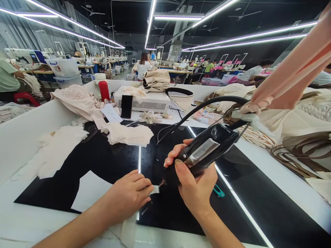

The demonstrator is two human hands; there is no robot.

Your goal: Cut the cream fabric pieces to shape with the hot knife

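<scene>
My right hand (195, 182) is wrapped round a black corded handheld tool (204, 151) with a silver lever along its side. The tool slants down to the left, and its thin metal tip sits right beside the end of a pale fabric strip (155, 189). I cannot tell whether the tip touches the strip. Fingers of my left hand (131, 196) pinch that strip against the black glossy mat (113, 162). More pale material trails below the left hand towards the table's front edge. Small teal thread snips (219, 191) lie right of the tool.
A pink cloth tie (284, 69) suspends the tool's cable. Pale fabric stacks (130, 134) lie behind my hands, and more cut pieces (60, 148) at left. Further back stand a white vented box (144, 100), a phone (126, 106), a red bottle (103, 90) and a round container (179, 98).
</scene>
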